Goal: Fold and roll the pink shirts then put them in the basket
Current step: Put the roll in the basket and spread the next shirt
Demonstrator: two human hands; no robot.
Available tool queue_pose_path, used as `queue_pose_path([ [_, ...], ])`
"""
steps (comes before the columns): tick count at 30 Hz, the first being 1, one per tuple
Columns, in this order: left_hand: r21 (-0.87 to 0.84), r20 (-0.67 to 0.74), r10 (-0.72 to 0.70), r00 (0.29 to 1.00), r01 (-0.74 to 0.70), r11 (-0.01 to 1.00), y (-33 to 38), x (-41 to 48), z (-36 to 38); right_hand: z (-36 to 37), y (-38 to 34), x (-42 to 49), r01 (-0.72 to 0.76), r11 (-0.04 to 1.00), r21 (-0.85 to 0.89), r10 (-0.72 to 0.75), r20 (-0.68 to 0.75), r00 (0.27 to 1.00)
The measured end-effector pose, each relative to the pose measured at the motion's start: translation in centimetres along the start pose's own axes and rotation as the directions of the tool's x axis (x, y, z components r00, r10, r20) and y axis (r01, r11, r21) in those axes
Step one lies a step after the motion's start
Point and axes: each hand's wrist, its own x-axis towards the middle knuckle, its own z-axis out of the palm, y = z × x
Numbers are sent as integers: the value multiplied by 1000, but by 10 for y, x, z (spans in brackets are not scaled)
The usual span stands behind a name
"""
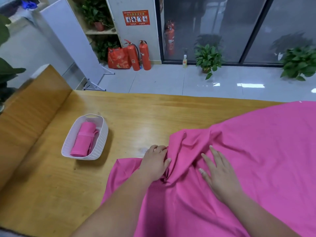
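Pink shirt [256, 151]: spread over the table's [136, 110] right half. A bunched fold is gripped by the left hand [154, 164]; the right hand [222, 177] is laid flat on it, fingers straight. Rolled shirt [82, 141]: kept in the basket [102, 134] near the left edge.

I see a wood table [136, 108] w/ a raised side board [34, 103] on the left. Beyond it, pale glossy floor tiles [171, 79] w/ light glare. Two red fire extinguishers [133, 56] + a red bag [118, 58] sit by a white pillar [136, 33]. Potted plants [207, 59] stand along a dark glass wall [239, 23].
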Motion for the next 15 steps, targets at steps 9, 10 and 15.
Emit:
queue_pose_path([
  [9,17,19,157,987,-157,987,-28,11,-7,1,-23,17,-82,997,5,82,-7,997],
  [10,33,27,185,982,-186,982,-29,11,-8,1,-27,19,-83,997,4,83,-8,997],
  [15,51,27,241,970,-242,969,-28,7,-5,2,-40,28,-84,996,3,84,-21,996],
])
